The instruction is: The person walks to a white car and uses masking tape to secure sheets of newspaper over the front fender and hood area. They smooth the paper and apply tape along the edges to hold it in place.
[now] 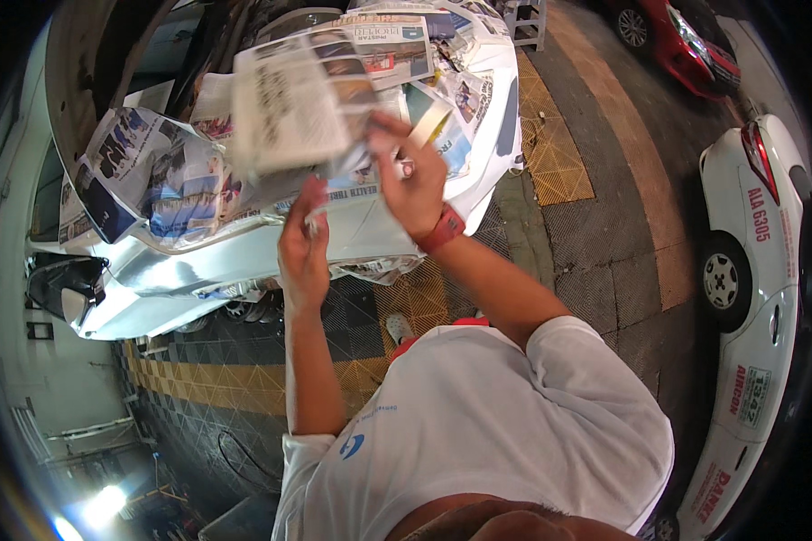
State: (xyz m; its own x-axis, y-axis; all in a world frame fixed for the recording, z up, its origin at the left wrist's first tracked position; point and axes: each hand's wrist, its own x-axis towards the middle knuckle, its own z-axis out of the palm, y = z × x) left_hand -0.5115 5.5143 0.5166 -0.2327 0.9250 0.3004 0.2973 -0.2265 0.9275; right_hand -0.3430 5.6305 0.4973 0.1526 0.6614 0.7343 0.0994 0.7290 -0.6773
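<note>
A: Newspaper sheet [289,104] is up in the air over the white car [244,257], held in front of the already papered body. Blurred, so it's moving or flapping.

B: Who's got it?

A: Both hands. Right hand [410,180] has its fingers curled on the sheet's right lower edge, thumb side pinching paper. Left hand [302,248] sits lower, fingers closed on something small and pale at the bottom edge; can't tell if it's tape or a paper corner.

B: How much of the car is masked?

A: A lot. Newspaper masking [167,185] covers the window area and upper panels, and more sheets run along toward the far end. Lower white panel and the dark mirror [63,284] are bare.

B: So what's left?

A: My read: this sheet isn't fixed down yet, it still needs placing and sticking. Bare paint below may be the intended exposed area, can't say. Second white car [758,270] on the right is untouched.
</note>
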